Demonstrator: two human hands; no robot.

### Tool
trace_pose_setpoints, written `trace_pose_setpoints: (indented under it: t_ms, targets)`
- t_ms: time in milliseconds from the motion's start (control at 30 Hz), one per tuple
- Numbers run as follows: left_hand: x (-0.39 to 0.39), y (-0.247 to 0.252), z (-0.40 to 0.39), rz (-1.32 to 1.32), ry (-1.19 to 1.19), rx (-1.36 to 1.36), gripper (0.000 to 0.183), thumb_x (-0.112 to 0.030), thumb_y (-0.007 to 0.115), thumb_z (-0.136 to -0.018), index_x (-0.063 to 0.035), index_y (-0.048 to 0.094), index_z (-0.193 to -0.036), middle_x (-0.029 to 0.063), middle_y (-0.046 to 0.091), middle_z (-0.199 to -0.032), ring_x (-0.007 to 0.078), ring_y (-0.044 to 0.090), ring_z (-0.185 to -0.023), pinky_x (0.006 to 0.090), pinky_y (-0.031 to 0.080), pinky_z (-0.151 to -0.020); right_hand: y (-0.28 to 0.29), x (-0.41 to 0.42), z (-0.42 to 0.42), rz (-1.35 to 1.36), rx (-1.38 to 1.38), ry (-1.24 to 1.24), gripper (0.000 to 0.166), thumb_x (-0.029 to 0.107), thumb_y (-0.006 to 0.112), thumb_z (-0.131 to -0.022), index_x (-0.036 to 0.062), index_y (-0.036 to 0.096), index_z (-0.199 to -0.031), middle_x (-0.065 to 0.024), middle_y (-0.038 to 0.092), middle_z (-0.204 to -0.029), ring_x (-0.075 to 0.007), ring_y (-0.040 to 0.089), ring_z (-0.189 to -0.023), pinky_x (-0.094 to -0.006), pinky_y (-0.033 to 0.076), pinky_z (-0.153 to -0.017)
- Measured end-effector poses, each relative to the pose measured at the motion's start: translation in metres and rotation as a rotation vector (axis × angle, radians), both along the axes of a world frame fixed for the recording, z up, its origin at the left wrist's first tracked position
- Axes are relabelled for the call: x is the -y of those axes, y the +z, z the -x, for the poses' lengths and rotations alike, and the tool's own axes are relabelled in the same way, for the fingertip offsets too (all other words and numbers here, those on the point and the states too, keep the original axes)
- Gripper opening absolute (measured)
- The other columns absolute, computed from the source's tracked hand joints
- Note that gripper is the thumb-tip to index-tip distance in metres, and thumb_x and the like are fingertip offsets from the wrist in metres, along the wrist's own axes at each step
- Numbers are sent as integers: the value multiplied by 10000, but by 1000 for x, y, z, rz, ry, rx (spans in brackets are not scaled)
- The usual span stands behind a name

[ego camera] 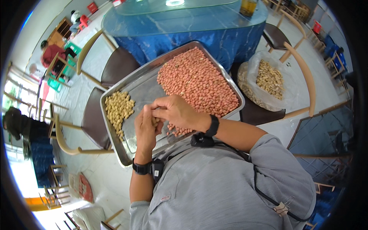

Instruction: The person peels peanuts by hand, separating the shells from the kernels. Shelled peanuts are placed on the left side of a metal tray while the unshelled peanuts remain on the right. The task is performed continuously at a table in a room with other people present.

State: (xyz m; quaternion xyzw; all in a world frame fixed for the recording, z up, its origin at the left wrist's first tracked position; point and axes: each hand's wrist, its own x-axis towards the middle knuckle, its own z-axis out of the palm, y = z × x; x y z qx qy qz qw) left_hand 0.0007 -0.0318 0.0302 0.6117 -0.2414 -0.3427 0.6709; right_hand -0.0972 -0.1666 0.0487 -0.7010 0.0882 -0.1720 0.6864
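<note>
A rectangular metal tray [143, 83] lies before me. My left hand [147, 126] and my right hand [172, 107] meet at the fingertips above its middle. Unshelled peanuts [156, 121] show in the palm of my left hand, under its curled fingers. The fingertips of my right hand press against those of the left; whether they pinch a peanut is hidden. Pink-skinned shelled peanuts [195, 80] form a large heap in the tray's right part, with a few more [181, 130] below my right wrist. A smaller pile of unshelled peanuts [118, 110] lies along the left end.
Beyond the tray stands a table with a blue cloth [184, 37] and glass top, holding a jar of amber liquid [247, 8]. A plastic bag of empty peanut shells [270, 80] rests on a chair at right. Brown-seated chairs [119, 67] stand left; people are farther back.
</note>
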Motion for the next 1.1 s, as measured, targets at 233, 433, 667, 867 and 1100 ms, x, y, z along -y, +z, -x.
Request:
trace_pose_setpoints:
  t_ms: [233, 433, 667, 867, 1100]
  targets:
    - [-8, -3, -4, 135, 100, 128, 233, -91, 663, -1037, 17, 685, -1243, -20, 633, -820, 6, 436, -563, 173, 276, -459, -15, 10, -8, -352, -37, 62, 182, 131, 688, -956, -35, 748, -911, -60, 691, -752, -94, 556, -500, -264, 391, -434]
    - [-14, -7, -10, 168, 148, 196, 106, -84, 691, -1019, -12, 726, -1088, -50, 578, -678, 3, 393, -521, 180, 244, -454, -3, 15, -4, -438, -83, 185, 180, 88, 694, -980, -71, 757, -1033, -75, 709, -803, -53, 515, -484, -213, 355, -413]
    - [-9, 10, -6, 118, 81, 210, 81, -17, 695, -993, -8, 722, -1069, -62, 569, -719, 1, 403, -552, 190, 277, -480, 7, 20, 0, -311, -113, 160, 147, 88, 699, -962, -56, 710, -988, -75, 697, -784, -75, 546, -493, -238, 387, -419]
    - [-13, 2, -5, 91, 47, 385, 178, -9, 727, -968, -14, 731, -1146, -67, 549, -751, 2, 412, -582, 186, 297, -498, -11, 13, -6, -352, -90, 165, 170, 109, 634, -1013, -50, 682, -977, -28, 621, -738, -66, 512, -536, -247, 381, -455]
    - [-14, -5, -11, 104, 44, 611, 210, -33, 754, -959, -7, 748, -1167, -32, 586, -883, 19, 450, -645, 195, 337, -522, -18, 7, -8, -300, -107, 179, 175, 93, 594, -1027, -35, 656, -925, 0, 546, -717, -49, 437, -531, -260, 302, -442]
